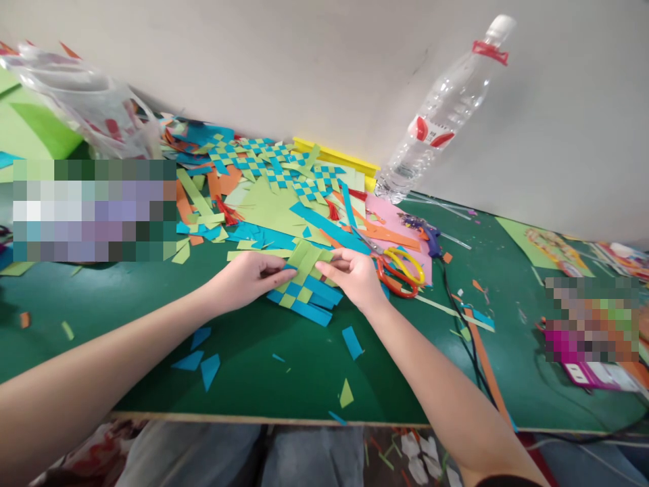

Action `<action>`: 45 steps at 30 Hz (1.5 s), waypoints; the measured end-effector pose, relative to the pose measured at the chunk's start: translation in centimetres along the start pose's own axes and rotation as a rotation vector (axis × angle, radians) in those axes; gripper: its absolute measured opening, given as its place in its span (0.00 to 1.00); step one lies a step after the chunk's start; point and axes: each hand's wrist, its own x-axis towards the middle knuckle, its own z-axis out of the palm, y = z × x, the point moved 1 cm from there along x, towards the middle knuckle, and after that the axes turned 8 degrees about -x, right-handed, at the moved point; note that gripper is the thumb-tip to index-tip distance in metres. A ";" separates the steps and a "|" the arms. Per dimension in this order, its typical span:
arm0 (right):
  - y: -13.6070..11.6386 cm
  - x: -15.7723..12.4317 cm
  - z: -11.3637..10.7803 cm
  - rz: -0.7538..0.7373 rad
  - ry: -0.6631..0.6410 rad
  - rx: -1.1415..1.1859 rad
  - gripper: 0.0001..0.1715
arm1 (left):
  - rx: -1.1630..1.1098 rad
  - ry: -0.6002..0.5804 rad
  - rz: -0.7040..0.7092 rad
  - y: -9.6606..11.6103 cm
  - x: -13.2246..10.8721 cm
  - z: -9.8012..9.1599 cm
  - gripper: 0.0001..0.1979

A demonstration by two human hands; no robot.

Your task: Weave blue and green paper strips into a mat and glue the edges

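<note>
Left hand [246, 276] and right hand [355, 276] tightly pinch a paper weave [304, 295] at ten and two o'clock. Weaving, seemingly — next calls for snugging strips [327, 292].

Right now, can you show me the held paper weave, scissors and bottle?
Held paper weave [304, 295]: head view, on a green square.
Scissors [380, 266]: head view, on the orange handle.
Bottle [430, 131]: head view, on its label.

Woven paper [304, 295] partly hidden by right hand [357, 276]; bottle label [430, 132] illegible.
</note>
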 end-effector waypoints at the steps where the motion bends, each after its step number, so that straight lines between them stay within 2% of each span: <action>1: -0.1 -0.1 0.0 -0.024 -0.015 -0.014 0.19 | -0.001 0.000 0.002 0.0 0.0 0.0 0.24; 4: -0.5 -0.3 0.1 -0.121 -0.031 -0.085 0.18 | -0.005 -0.001 0.001 0.0 0.0 0.0 0.24; 8: -0.8 -0.4 0.1 -0.217 0.024 -0.197 0.22 | 0.001 -0.003 -0.003 0.0 0.0 0.1 0.23; 21: -1.0 -0.5 0.3 -0.167 0.058 -0.122 0.21 | -0.012 0.000 -0.018 0.2 0.0 0.1 0.24; 28: -0.8 -0.5 0.3 -0.198 0.076 -0.159 0.21 | -0.067 0.015 -0.010 0.1 -0.1 0.3 0.25; 33: -0.8 -0.5 0.3 -0.223 0.051 -0.157 0.18 | -0.136 -0.018 -0.053 -0.1 -0.1 0.6 0.24; 45: -1.2 -0.9 0.6 -0.262 0.037 -0.144 0.18 | -0.126 -0.107 -0.109 0.0 -0.2 0.6 0.22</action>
